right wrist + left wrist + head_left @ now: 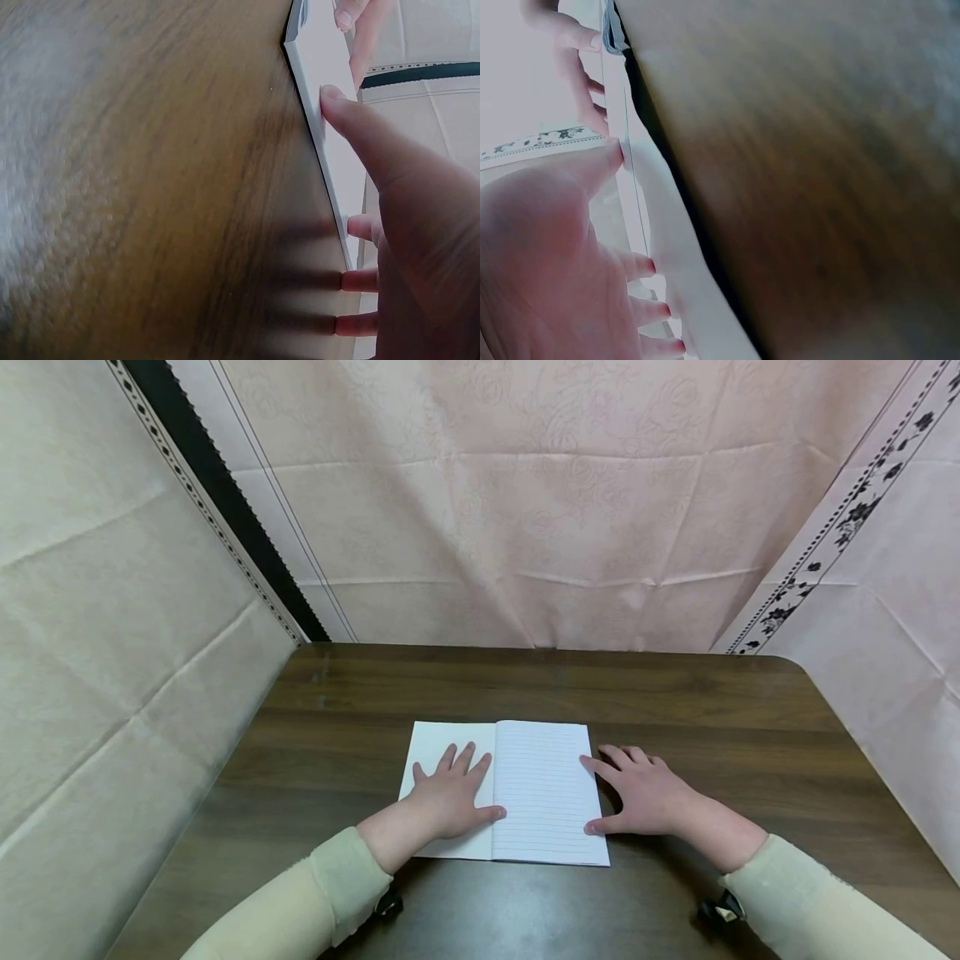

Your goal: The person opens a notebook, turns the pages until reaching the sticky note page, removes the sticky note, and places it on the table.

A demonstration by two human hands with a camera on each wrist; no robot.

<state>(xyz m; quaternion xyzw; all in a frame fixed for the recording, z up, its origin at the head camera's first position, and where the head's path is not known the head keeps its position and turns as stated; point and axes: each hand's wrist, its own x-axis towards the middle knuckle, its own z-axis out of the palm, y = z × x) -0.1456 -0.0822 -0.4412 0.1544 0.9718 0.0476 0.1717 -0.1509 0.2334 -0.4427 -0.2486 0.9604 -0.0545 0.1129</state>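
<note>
An open notebook (543, 793) lies flat on the brown wooden table, its right page ruled with lines and its left page plain. My left hand (450, 797) rests on the left page, fingers spread, with the thumb reaching across the fold onto the lined page. At the right edge, my right hand (645, 793) touches the lined page with thumb and index fingertip. Its other fingertips are on the wood beyond the edge, as the right wrist view shows. In the left wrist view the left hand's fingertips (656, 309) press on the page.
The wooden table (315, 760) extends around the notebook on all sides. Pale patterned cloth (525, 527) hangs behind the far edge and along both sides. A dark gap (225, 493) shows between cloths at left. Dark devices (723, 910) are strapped at both wrists.
</note>
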